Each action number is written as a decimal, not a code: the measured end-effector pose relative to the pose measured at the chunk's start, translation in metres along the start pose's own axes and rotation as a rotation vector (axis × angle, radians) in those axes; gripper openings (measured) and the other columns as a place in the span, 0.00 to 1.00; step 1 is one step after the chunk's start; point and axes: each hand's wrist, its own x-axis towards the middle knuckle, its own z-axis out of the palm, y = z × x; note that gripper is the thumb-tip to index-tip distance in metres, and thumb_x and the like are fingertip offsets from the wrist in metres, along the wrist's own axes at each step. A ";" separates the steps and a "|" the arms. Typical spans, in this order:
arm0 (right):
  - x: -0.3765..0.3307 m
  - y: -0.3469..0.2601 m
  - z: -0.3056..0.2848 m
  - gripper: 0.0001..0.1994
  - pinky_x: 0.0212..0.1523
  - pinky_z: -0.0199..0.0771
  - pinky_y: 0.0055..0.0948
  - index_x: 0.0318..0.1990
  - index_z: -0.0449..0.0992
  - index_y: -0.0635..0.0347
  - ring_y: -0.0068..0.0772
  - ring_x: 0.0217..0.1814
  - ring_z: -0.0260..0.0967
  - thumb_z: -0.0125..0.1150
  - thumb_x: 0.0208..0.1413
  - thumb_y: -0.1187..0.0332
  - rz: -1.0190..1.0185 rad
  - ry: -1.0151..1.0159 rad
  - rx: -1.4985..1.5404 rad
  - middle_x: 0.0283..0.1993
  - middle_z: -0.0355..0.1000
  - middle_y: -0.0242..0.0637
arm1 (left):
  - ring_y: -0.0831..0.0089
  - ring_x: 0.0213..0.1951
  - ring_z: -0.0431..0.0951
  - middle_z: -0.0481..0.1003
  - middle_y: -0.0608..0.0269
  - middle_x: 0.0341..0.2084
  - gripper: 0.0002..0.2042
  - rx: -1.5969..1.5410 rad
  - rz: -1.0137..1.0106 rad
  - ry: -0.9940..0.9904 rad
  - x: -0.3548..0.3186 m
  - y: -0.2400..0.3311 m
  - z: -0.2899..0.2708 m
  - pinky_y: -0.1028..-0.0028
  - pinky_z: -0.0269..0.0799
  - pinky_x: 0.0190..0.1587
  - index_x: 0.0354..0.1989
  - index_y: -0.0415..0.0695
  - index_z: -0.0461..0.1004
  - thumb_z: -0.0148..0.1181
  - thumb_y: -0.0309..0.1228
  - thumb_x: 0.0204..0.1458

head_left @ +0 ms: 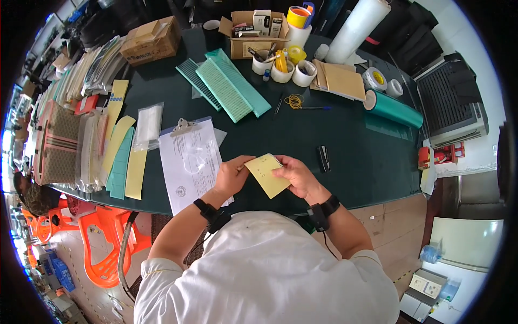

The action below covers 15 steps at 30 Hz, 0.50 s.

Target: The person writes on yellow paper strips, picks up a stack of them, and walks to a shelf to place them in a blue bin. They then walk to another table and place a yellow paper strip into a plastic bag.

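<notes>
Between my hands, at the table's near edge, is a small yellow spiral notepad [268, 182] with a few handwritten marks on its page. My right hand [300, 178] grips its right side, the thumb lying across the page. At the pad's upper left corner, my left hand [231, 175] is closed with its fingers curled and pinching. A black stapler [324, 159] lies to the right of the pad. To the left is a clipboard [185, 123] bearing printed sheets [181, 162], partly under my left forearm.
Green strips [232, 86] lie farther back on the dark table [367, 162]. Tape-roll cups of pens [281, 72] and an open carton [259, 40] stand behind. A green film roll [394, 108] is at right; stacked bags and a patterned bag [56, 143] crowd the left.
</notes>
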 end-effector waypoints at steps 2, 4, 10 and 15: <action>0.006 0.003 0.004 0.26 0.51 0.76 0.30 0.61 0.67 0.68 0.29 0.50 0.75 0.64 0.54 0.76 -0.057 0.031 -0.089 0.50 0.74 0.40 | 0.60 0.50 0.80 0.77 0.52 0.50 0.23 -0.187 -0.030 0.008 0.003 -0.006 0.004 0.64 0.75 0.55 0.58 0.38 0.71 0.62 0.28 0.53; 0.011 0.006 0.010 0.27 0.51 0.76 0.30 0.62 0.66 0.67 0.29 0.50 0.75 0.64 0.54 0.76 -0.163 0.095 -0.269 0.50 0.74 0.42 | 0.63 0.48 0.80 0.78 0.52 0.48 0.22 -0.566 -0.094 0.026 0.003 -0.001 0.004 0.66 0.76 0.53 0.58 0.35 0.69 0.60 0.28 0.55; 0.030 0.007 0.026 0.29 0.48 0.76 0.28 0.61 0.67 0.67 0.29 0.46 0.75 0.69 0.51 0.72 -0.191 0.111 -0.410 0.45 0.75 0.41 | 0.64 0.46 0.81 0.79 0.54 0.45 0.20 -1.019 -0.156 0.037 -0.013 0.021 -0.021 0.67 0.78 0.50 0.57 0.32 0.70 0.59 0.29 0.57; 0.037 -0.014 0.044 0.25 0.40 0.75 0.27 0.53 0.75 0.67 0.27 0.38 0.75 0.73 0.49 0.63 -0.110 0.096 -0.726 0.36 0.77 0.36 | 0.66 0.43 0.82 0.78 0.54 0.43 0.18 -0.901 -0.234 0.085 -0.016 0.024 -0.029 0.69 0.80 0.46 0.53 0.33 0.71 0.59 0.32 0.59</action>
